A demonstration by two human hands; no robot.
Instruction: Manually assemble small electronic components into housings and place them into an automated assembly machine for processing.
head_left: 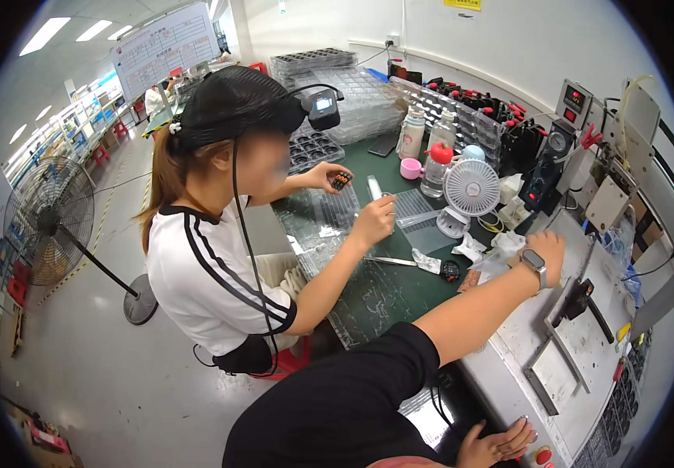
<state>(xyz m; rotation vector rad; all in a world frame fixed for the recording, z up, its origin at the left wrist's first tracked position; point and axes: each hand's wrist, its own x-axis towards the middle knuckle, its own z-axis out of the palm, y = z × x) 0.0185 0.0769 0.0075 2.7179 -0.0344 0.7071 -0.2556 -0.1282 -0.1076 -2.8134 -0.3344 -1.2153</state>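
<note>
My left arm, in a black sleeve with a grey watch (pixel 534 264) at the wrist, stretches across to the far side of a pale machine table (pixel 508 366). There my left hand (pixel 547 251) is beside a clear plastic bag (pixel 510 240); its fingers bend away from view, so what they touch is hidden. Low in the picture, my right hand (pixel 500 443) rests against the machine's front edge, fingers extended and holding nothing. It is close to a red push button (pixel 542 455). A black clamp-like part (pixel 576 300) and a metal rail (pixel 567 355) sit on the table.
At left, a seated co-worker (pixel 212 273) holds a small black-and-orange part (pixel 341 181) and a white stick (pixel 374 189) over a green bench (pixel 376 292). A small white fan (pixel 471 189), bottles (pixel 436 168), tweezers (pixel 391 261) and stacked clear trays (pixel 344 93) are there. A floor fan (pixel 48 218) stands behind.
</note>
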